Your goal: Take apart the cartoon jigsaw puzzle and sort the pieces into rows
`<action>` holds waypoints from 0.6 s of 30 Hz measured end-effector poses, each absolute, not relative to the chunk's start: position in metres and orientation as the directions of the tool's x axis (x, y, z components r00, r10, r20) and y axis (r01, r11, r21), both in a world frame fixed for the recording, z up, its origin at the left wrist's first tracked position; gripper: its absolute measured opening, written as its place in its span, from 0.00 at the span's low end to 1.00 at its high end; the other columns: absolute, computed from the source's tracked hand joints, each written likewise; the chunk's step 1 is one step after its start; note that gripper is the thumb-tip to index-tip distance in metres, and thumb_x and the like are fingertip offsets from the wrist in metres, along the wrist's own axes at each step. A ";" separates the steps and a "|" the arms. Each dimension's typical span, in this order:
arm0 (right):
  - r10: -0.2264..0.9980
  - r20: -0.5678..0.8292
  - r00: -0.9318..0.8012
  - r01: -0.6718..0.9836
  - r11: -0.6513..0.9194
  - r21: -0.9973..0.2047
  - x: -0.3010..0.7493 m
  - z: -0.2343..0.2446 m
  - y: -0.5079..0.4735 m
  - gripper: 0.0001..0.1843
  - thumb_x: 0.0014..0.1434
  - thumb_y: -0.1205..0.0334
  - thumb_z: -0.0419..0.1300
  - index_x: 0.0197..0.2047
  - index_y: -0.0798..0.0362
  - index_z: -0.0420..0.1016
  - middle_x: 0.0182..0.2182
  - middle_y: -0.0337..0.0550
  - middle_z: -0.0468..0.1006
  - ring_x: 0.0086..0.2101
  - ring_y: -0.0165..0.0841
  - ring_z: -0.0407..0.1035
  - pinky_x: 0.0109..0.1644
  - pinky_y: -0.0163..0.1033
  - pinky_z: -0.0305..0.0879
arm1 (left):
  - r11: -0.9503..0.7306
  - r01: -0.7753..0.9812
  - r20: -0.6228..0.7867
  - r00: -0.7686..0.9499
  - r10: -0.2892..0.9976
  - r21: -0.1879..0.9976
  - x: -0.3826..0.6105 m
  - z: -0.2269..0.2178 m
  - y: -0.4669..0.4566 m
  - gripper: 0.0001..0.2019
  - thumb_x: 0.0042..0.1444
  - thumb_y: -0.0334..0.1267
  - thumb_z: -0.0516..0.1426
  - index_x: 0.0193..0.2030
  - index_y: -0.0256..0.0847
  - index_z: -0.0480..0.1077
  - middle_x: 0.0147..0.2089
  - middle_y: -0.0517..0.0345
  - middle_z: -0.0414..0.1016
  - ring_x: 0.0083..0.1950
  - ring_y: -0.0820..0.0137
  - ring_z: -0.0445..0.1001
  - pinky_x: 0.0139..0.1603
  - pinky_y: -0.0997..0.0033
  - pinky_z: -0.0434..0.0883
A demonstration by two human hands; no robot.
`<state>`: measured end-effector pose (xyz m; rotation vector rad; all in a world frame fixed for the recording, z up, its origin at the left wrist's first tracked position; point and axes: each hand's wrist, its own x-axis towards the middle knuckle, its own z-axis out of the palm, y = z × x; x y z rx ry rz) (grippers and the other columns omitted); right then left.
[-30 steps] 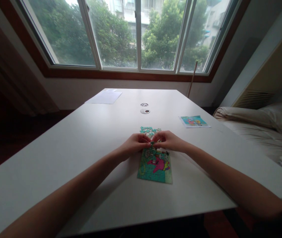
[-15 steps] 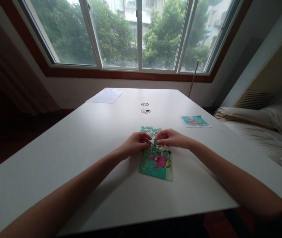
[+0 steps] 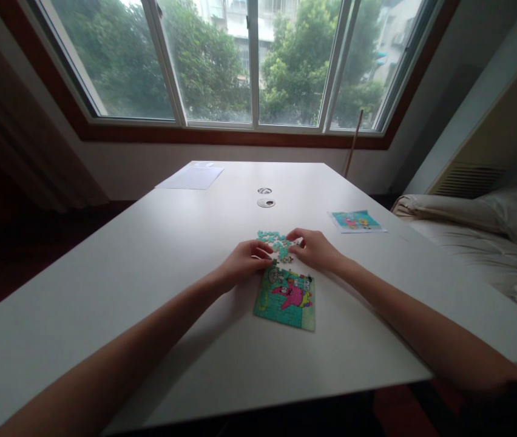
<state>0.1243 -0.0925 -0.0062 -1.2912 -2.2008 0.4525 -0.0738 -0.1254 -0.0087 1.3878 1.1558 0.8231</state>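
The puzzle (image 3: 286,298) is partly joined, loose pieces (image 3: 270,235) remaining beyond it; the left hand (image 3: 271,255) apparently pinches a green piece (image 3: 275,262), the right hand (image 3: 290,241) spread.

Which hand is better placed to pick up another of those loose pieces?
Probably the right hand: its fingertips reach the edge of the loose pieces. The left hand sits lower in view, with its thumb near the puzzle's upper-left corner. Whether either hand grips a piece is unclear.
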 end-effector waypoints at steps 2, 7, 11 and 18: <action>0.852 0.330 -0.406 0.729 0.519 -0.446 0.126 -0.005 -0.093 0.10 0.52 0.66 0.56 0.40 0.53 0.71 0.36 0.41 0.75 0.28 0.27 0.66 0.36 0.33 0.60 | 0.101 0.163 -0.144 0.280 0.949 0.981 -0.074 -0.008 -0.126 0.10 0.41 0.30 0.60 0.33 0.34 0.68 0.27 0.61 0.70 0.27 0.76 0.69 0.29 0.74 0.67; 0.833 0.362 -0.418 0.782 0.533 -0.323 0.128 0.002 -0.098 0.10 0.58 0.62 0.51 0.38 0.54 0.72 0.38 0.45 0.73 0.31 0.28 0.66 0.36 0.33 0.58 | 0.120 0.123 -0.150 0.268 0.952 0.985 -0.074 -0.010 -0.126 0.10 0.42 0.29 0.60 0.33 0.34 0.68 0.29 0.60 0.70 0.27 0.76 0.69 0.30 0.73 0.68; 0.798 0.313 -0.514 0.697 0.602 -0.390 0.119 0.003 -0.109 0.14 0.58 0.56 0.51 0.31 0.55 0.73 0.27 0.42 0.73 0.26 0.26 0.63 0.31 0.31 0.55 | 0.110 0.079 -0.127 0.270 0.954 0.991 -0.074 -0.011 -0.126 0.11 0.40 0.29 0.61 0.33 0.35 0.66 0.30 0.61 0.70 0.29 0.75 0.70 0.31 0.72 0.68; 0.797 0.231 -0.559 0.614 0.584 -0.531 0.107 0.004 -0.118 0.13 0.53 0.55 0.56 0.28 0.56 0.75 0.21 0.38 0.72 0.23 0.24 0.60 0.27 0.30 0.53 | 0.082 0.048 -0.094 0.351 0.932 0.995 -0.075 -0.008 -0.127 0.14 0.39 0.31 0.62 0.33 0.35 0.63 0.29 0.62 0.69 0.30 0.74 0.70 0.34 0.70 0.69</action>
